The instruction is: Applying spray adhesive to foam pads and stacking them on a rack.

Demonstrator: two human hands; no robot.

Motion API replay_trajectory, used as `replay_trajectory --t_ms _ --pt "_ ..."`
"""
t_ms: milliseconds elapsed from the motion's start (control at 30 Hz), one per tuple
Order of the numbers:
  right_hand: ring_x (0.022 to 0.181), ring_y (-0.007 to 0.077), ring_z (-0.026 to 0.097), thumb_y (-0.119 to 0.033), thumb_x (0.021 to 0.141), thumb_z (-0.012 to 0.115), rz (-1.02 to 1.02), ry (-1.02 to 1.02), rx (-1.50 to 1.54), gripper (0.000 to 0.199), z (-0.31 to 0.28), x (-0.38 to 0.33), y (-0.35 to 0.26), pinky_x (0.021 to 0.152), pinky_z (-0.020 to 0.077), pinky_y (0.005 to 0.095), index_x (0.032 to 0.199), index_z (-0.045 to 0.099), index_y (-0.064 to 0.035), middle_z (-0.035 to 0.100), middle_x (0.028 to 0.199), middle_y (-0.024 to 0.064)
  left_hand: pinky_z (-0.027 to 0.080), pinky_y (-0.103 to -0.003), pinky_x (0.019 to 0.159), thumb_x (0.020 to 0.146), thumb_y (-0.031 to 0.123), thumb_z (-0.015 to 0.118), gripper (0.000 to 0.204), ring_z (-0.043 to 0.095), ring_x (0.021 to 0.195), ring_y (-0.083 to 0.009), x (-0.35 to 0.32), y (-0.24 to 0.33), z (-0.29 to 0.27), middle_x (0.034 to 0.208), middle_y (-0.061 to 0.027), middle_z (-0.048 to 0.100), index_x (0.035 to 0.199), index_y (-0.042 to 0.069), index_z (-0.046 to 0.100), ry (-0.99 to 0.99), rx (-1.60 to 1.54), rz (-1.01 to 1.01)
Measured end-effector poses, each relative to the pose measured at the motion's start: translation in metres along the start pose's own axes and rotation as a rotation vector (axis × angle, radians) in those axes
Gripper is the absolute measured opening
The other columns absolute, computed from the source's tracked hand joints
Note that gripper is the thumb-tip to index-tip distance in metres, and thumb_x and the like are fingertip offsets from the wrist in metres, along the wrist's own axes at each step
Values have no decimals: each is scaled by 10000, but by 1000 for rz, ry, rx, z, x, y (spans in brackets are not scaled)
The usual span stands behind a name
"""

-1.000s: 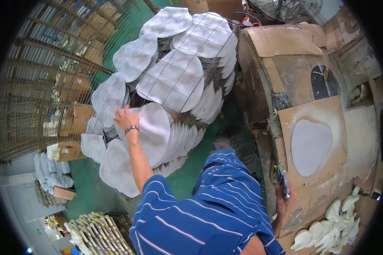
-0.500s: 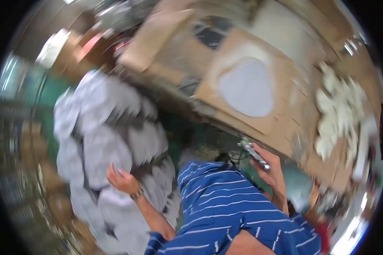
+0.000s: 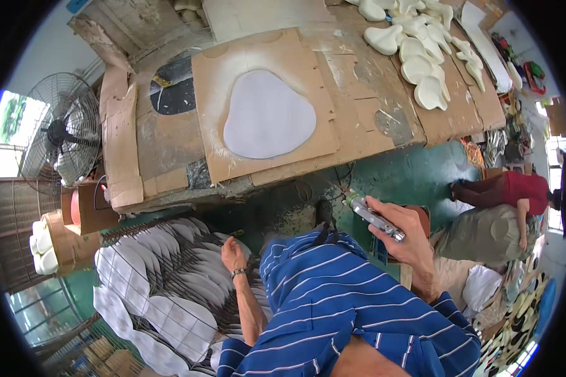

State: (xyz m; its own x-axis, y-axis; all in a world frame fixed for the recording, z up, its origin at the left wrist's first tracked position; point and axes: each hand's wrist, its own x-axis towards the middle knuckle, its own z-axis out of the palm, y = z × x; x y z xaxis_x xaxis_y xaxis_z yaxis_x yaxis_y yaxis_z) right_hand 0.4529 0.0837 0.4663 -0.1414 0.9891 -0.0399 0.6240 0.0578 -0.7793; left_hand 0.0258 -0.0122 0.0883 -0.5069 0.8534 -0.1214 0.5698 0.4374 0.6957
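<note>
- Cardboard-covered workbench [image 3: 170, 144] fills the top of the view, with a grey rounded foam sheet [image 3: 268, 114] lying on a cardboard panel, a standing fan [image 3: 60, 135] at the left and pale moulded pieces [image 3: 421, 56] at the far right.
- Right hand [image 3: 404, 235] is closed around a metal tool [image 3: 376, 217], held below the bench edge, well apart from the grey sheet.
- Left hand [image 3: 233, 256] rests with fingers curled on the stack of white sheets [image 3: 163, 295] under a wire grid, beside the striped blue shirt.
</note>
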Motion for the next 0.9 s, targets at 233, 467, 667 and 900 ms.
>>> replay_trajectory --t_ms 233,467,667,900 --pt "909 283 725 84 796 759 -78 276 56 614 9 16 4 802 548 327 1382 628 -38 733 1064 172 570 -379 884 896 166 680 319 735 979 -259 -12 -67 26 1070 -137 771 1203 96 733 -261 105 -348" --pt "901 284 717 99 759 756 33 -15 29 650 -3 -3 4 803 550 327 1380 631 -44 719 1049 188 578 -339 717 901 167 683 298 708 812 -207 -56 -158 43 1011 -93 768 1165 34 721 -294 35 -495" --pt "947 272 726 98 780 746 78 210 -10 598 -10 -3 10 823 549 329 1360 638 -5 731 1111 183 558 -428 770 984 333 564 296 701 876 -331 -72 -157 53 1005 -91 766 964 119 769 -287 432 -237" --pt "912 289 719 94 773 766 79 -84 143 629 1 8 -5 810 547 316 1376 631 -24 723 1053 183 520 -311 537 918 117 681 328 633 660 -155 -11 -135 56 892 -67 707 1230 19 676 -341 -534 -781"
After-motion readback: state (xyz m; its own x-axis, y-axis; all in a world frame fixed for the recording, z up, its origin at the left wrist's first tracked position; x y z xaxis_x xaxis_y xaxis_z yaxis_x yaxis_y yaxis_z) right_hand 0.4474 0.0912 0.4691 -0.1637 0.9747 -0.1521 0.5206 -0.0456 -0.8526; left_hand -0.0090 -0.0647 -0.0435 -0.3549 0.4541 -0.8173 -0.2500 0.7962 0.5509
